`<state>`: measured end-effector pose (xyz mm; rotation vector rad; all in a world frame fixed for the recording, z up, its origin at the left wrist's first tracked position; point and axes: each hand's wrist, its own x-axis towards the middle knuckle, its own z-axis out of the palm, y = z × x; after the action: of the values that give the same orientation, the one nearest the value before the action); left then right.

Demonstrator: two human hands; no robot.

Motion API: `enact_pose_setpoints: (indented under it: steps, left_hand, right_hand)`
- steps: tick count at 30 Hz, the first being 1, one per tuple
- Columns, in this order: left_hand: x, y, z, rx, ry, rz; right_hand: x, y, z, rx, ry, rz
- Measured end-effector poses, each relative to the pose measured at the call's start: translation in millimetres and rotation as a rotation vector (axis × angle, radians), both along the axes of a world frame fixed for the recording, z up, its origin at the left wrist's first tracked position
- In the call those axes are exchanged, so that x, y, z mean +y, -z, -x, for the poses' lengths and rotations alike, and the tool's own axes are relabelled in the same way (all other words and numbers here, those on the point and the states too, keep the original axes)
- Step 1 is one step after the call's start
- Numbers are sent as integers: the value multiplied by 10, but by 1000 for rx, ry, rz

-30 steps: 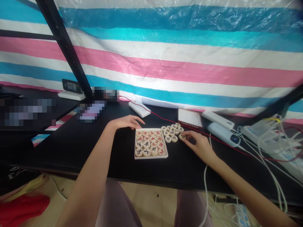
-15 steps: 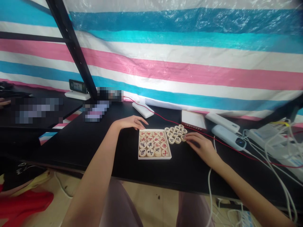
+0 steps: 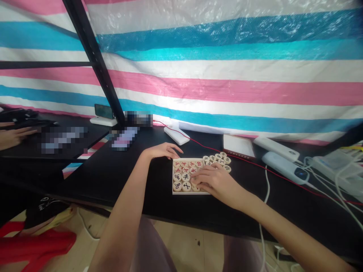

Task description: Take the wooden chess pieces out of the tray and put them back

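A shallow white box on the black table holds Chinese chess pieces with red and black characters, laid in rows. My right hand reaches over the box from the right, its bent fingertips on a chess piece in the nearer rows. The hand covers the pieces on the box's right side. Beside the box's far right corner lie several loose chess pieces with black characters, partly behind the hand. My left hand rests at the far left corner of the box, fingers stretched out and holding nothing.
Behind the loose pieces lies a shallow white box lid or tray. A white power bank, a red cable and white devices with cables lie around. Another person's hand is at the far left, beyond a black post.
My right hand has moved left from the loose pieces onto the pieces in the box. My left hand stays by the box corner. The view has shifted slightly.
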<state>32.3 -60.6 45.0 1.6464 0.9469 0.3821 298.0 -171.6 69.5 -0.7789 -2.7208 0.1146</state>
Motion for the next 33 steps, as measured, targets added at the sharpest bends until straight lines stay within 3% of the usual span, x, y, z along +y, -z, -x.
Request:
enact_pose_setpoints:
  steps: [6, 11, 16, 24, 28, 33]
  left_hand:
    - [27, 15, 15, -4, 21, 1]
    - [22, 3, 14, 12, 27, -13]
    - [8, -19, 6, 28, 28, -18]
    - [11, -4, 10, 28, 26, -21]
    - [6, -9, 9, 22, 23, -17]
    - [10, 3, 11, 17, 24, -23]
  right_hand:
    - [59, 44, -252, 130, 126, -77]
    - [205, 152, -842, 276, 367, -71]
    - [311, 351, -1256, 262, 409, -15]
    - [393, 547, -1275, 273, 353, -40]
    - [438, 547, -1261, 252, 375, -70]
    - [414, 507, -1270, 64, 477, -193]
